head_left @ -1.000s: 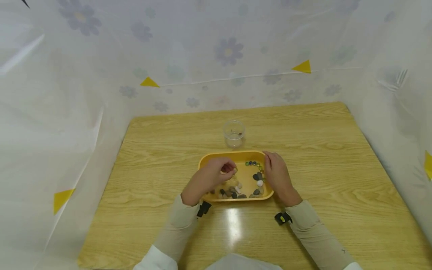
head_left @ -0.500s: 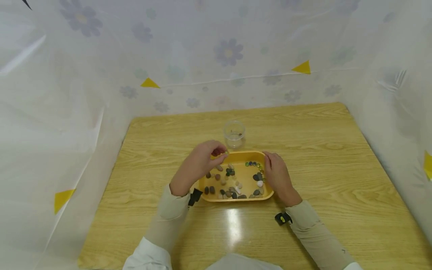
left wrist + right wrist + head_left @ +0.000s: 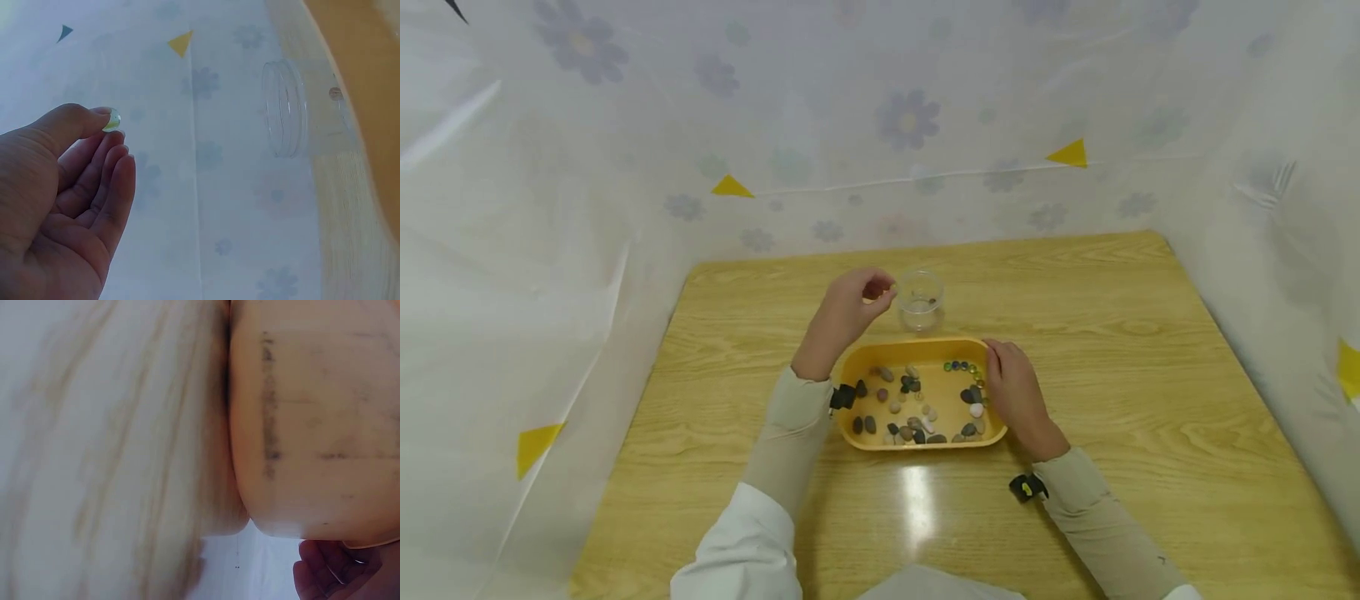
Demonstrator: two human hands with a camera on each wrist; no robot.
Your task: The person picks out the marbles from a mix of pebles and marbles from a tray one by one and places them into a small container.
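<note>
Your left hand [image 3: 69, 200] pinches the glass bead [image 3: 113, 120] near the clear cup [image 3: 921, 307]. Probably light, hard and slippery, it suits an edge hold. Your right hand [image 3: 1017, 390] grips the yellow tray [image 3: 932, 350].

Yellow-green bead [image 3: 113, 120], yellow tray [image 3: 946, 404], grey and white pebbles [image 3: 870, 424], wood-grained table [image 3: 1112, 333], white sheeting [image 3: 820, 108] with lilac flowers [image 3: 908, 120]

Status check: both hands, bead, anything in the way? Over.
Left hand: pinching bead, just left of cup. Right hand: gripping right end of tray. No obstruction seen between bead and cup.
</note>
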